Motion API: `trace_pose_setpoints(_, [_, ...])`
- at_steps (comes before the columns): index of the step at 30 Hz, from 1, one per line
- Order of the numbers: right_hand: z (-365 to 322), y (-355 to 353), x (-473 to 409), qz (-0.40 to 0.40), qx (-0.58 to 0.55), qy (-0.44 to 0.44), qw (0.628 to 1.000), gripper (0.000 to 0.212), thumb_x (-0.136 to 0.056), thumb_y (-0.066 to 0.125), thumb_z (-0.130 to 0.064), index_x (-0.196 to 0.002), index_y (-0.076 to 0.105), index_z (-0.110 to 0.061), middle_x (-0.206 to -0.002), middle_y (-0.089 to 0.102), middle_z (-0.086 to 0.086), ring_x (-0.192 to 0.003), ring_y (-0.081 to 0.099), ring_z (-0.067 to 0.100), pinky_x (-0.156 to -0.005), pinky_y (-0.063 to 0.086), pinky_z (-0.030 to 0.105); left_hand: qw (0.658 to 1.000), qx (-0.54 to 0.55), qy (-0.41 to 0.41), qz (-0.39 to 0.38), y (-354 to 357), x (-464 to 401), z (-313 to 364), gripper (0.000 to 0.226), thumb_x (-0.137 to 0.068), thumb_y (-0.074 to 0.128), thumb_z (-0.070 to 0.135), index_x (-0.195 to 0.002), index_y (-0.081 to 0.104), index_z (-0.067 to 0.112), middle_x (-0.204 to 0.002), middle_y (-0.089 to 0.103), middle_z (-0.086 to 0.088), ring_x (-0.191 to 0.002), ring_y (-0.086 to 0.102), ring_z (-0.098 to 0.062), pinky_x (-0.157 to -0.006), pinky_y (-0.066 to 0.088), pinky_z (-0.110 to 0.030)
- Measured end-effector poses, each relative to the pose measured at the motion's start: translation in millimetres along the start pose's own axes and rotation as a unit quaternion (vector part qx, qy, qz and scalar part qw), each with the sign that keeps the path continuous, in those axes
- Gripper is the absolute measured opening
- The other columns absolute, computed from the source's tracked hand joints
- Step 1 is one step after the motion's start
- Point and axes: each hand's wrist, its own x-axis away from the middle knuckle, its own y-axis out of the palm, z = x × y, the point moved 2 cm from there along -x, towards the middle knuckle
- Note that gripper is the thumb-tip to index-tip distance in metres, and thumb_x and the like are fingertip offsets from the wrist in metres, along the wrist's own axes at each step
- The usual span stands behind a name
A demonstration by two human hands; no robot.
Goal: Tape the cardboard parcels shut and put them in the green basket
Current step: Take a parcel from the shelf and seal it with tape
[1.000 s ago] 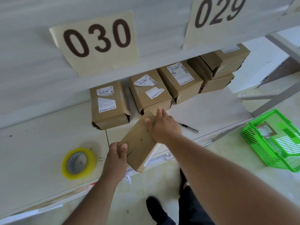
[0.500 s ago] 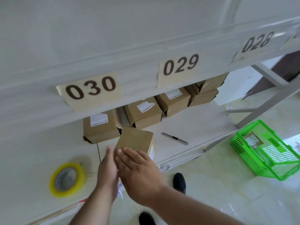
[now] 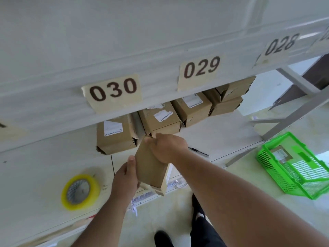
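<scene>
The person holds one cardboard parcel (image 3: 151, 168) in both hands above the front edge of the lower shelf (image 3: 44, 166), its near end overhanging that edge. The left hand (image 3: 125, 177) grips the parcel's left side low down, thumb lying up along the cardboard, which props the box from beneath. The right hand (image 3: 166, 148) is curled over the far top end with its fingers wrapped around the rim, likely to press the flaps closed or to turn the box so that a seam faces up for taping. Whether any tape is already on this parcel cannot be told; its near bottom flap looks a little loose.

The roll of yellow tape (image 3: 80, 191) lies flat on the shelf toward its front edge, to the left of the held parcel and apart from it, within easy reach of the left hand. A pen (image 3: 198, 152) lies on the shelf just right of the right hand.

Farther back, under the upper shelf with the labels 030 (image 3: 112, 90) and 029 (image 3: 201, 67), a row of other parcels (image 3: 160, 118) sits along the back of the lower shelf, apparently waiting their turn; several show torn corners.

The green basket (image 3: 306, 189) stands on the floor beyond the right end of the shelf, well apart from the hands, with one labelled parcel (image 3: 280, 154) already inside, so the job appears to be at an early stage.
</scene>
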Motion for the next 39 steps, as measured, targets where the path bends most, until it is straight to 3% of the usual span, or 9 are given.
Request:
trace_pose_setpoints(3, [17.5,-3.7,2.6,-0.02,-0.087,0.063,0.994,0.082,-0.094,0.014,-0.08,-0.103,0.068,-0.018,-0.092,0.069,0.005,-0.086,0.065,0.023,-0.079,0.053,0.038,0.996,0.011,-0.092,0.0,-1.7,9.1,4.5,0.063,-0.091,0.04,0.079,-0.116,0.057,0.025,-0.112,0.061,0.0,-0.101,0.063,-0.028,-0.082,0.063,-0.055])
trace_pose_setpoints(7, [22.3,8.8,48.5,-0.013,-0.257,0.07,0.964,0.068,-0.104,0.026,-0.069,-0.105,0.07,-0.017,-0.09,0.068,0.001,-0.088,0.066,0.018,-0.082,0.053,0.035,0.937,0.205,-0.275,-0.067,-1.2,25.1,-7.1,0.08,-0.087,0.05,0.082,-0.117,0.062,0.009,-0.117,0.069,-0.017,-0.103,0.07,-0.044,-0.089,0.057,-0.064])
trace_pose_setpoints(13, [71.3,11.5,134.9,0.044,-0.547,0.114,0.828,0.038,-0.104,0.051,-0.055,-0.111,0.07,-0.023,-0.108,0.075,0.002,-0.098,0.073,0.019,-0.098,0.056,0.043,0.968,0.203,-0.088,-0.123,14.2,52.8,1.3,0.031,-0.101,0.055,0.04,-0.128,0.068,0.031,-0.116,0.077,-0.001,-0.112,0.071,-0.025,-0.104,0.052,-0.054])
trace_pose_setpoints(20, [130.1,3.1,197.9,0.08,-0.683,0.148,0.711,0.045,-0.097,0.062,-0.053,-0.125,0.064,-0.017,-0.114,0.077,0.002,-0.104,0.074,0.018,-0.094,0.057,0.041,0.947,0.059,0.137,-0.284,75.6,97.4,40.1,0.057,-0.088,0.065,0.037,-0.137,0.047,0.062,-0.128,0.067,0.027,-0.117,0.065,0.0,-0.099,0.051,-0.036])
trace_pose_setpoints(25, [180.3,7.7,226.0,0.125,-0.732,0.155,0.651,0.073,-0.066,0.081,-0.049,-0.129,0.063,-0.018,-0.117,0.075,0.007,-0.102,0.07,0.019,-0.091,0.052,0.04,0.918,0.008,0.161,-0.363,125.4,114.5,45.8,0.073,-0.09,0.068,0.032,-0.152,0.036,0.053,-0.138,0.061,0.027,-0.125,0.059,0.002,-0.107,0.048,-0.034])
trace_pose_setpoints(30, [235.0,6.3,251.1,0.191,-0.822,0.152,0.515,0.069,-0.066,0.08,-0.036,-0.126,0.065,-0.006,-0.112,0.072,0.015,-0.098,0.064,0.026,-0.09,0.05,0.045,0.93,0.023,0.086,-0.356,185.0,129.3,51.6,0.045,-0.099,0.055,0.043,-0.143,0.05,0.046,-0.133,0.063,0.03,-0.121,0.061,0.006,-0.098,0.052,-0.025])
trace_pose_setpoints(33, [263.3,-4.0,269.6,0.187,-0.877,0.119,0.427,0.056,-0.074,0.071,-0.024,-0.126,0.068,-0.005,-0.118,0.074,0.018,-0.1,0.068,0.03,-0.097,0.05,0.051,0.911,0.005,-0.042,-0.411,226.2,142.7,54.7,0.074,-0.089,0.059,0.068,-0.147,0.055,0.023,-0.15,0.056,-0.008,-0.136,0.055,-0.034,-0.112,0.042,-0.062])
trace_pose_setpoints(35, [287.5,-12.3,279.8,0.207,-0.867,0.123,0.436,0.058,-0.071,0.076,-0.024,-0.126,0.068,-0.007,-0.12,0.075,0.016,-0.103,0.069,0.028,-0.099,0.051,0.05,0.875,0.002,-0.112,-0.47,257.3,160.0,56.9,0.062,-0.093,0.048,0.068,-0.133,0.069,0.026,-0.139,0.065,-0.011,-0.132,0.058,-0.034,-0.116,0.035,-0.064])
trace_pose_setpoints(39, [353.6,-31.8,291.8,0.324,-0.715,0.177,0.593,0.033,-0.105,0.056,-0.009,-0.133,0.064,-0.025,-0.108,0.079,-0.011,-0.105,0.072,0.007,-0.089,0.056,0.025,0.877,-0.059,-0.042,-0.475,323.9,198.6,69.1,0.057,-0.091,0.05,0.067,-0.135,0.065,0.033,-0.127,0.073,-0.001,-0.122,0.066,-0.024,-0.109,0.047,-0.058])
